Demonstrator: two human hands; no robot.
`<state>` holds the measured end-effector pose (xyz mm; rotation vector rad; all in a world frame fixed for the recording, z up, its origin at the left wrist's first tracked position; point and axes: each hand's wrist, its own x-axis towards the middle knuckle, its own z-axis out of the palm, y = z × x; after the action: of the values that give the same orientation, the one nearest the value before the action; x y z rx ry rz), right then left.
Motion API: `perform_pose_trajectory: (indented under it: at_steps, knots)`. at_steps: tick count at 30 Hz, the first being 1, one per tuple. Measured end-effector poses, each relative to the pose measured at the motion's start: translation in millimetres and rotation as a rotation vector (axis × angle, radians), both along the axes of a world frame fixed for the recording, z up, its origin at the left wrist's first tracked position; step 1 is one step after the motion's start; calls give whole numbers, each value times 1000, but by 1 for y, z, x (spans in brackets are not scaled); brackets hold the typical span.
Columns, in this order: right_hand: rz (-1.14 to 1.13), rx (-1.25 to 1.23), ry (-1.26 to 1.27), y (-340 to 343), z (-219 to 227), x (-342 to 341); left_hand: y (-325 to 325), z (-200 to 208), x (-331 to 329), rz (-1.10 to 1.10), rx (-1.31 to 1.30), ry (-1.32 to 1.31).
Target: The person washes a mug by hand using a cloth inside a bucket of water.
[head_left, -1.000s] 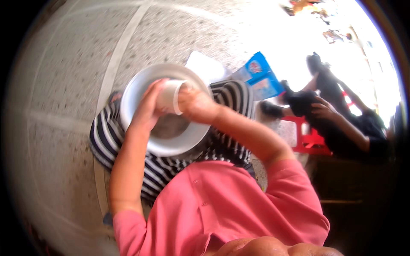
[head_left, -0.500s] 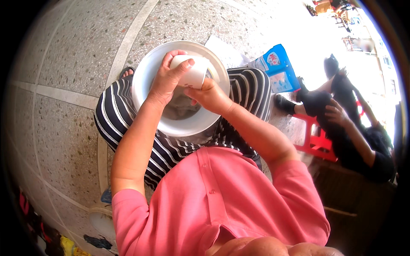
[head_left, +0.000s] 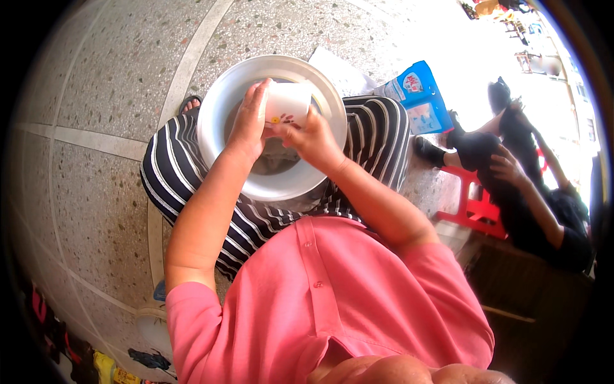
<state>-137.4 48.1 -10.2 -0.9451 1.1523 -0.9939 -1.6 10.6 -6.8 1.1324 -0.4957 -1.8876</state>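
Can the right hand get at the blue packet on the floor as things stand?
Probably not right now. The right hand is on the white cup together with the left hand, over the metal basin on the lap. The blue packet lies apart, beyond the right knee; nothing blocks it, but the hand is occupied.

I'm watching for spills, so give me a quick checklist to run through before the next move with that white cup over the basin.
1. Both hands on the white cup: ok. The left hand wraps its left side, and the right hand holds it from below and to the right.
2. Cup over the metal basin, not past its rim: ok.
3. Basin supported: ok, it rests on the lap in the striped trousers.
4. Basin level: cannot tell through the fisheye bend.
5. Contents of cup and basin: cannot tell, the hands hide most of the middle.
6. Blue packet and seated person apart from the basin: ok.
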Motion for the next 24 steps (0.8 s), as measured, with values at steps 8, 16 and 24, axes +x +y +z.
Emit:
perform_pose_trajectory:
  at_steps: [8,16,24]
  knots:
    - [198,-87,-9,-10,11,-25,4,11,-2,-197,-359,-190]
    - [470,-715,650,-6,17,-36,-8,1,0,-314,-96,20]
    - [511,-1035,720,-9,29,-44,-8,1,6,-335,207,349]
